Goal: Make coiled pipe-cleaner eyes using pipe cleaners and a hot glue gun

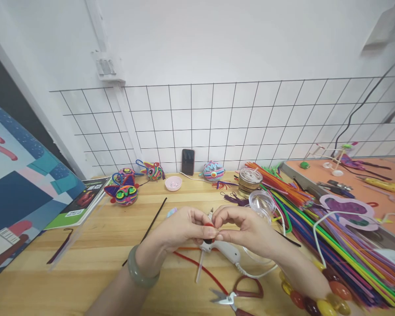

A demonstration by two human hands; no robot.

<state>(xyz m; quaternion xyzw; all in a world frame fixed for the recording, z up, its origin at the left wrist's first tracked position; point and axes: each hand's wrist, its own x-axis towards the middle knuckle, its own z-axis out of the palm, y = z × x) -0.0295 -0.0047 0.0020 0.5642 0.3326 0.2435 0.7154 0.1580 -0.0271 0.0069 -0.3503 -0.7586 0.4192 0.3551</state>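
My left hand [184, 228] pinches a small red-and-black piece [210, 240] between thumb and fingers; it looks like coiled pipe cleaner, mostly covered by the fingertips. Thumb and fingertips of my right hand [245, 224] close on the same piece from the other side. Just beneath the hands lies a white hot glue gun [228, 251], a clear glue stick [200, 266] beside it. A red pipe cleaner [204, 268] runs toward open scissors with dark red handles [248, 287]. Left of my left hand is a black pipe cleaner [156, 218].
Colourful wrapped ornaments [127, 193] stand at the back left, near a pink dish [173, 184]. A phone [188, 161] leans on the wall beside a striped ball [213, 171]. Clear round containers [250, 181] and many pipe cleaners [335, 245] fill the right side.
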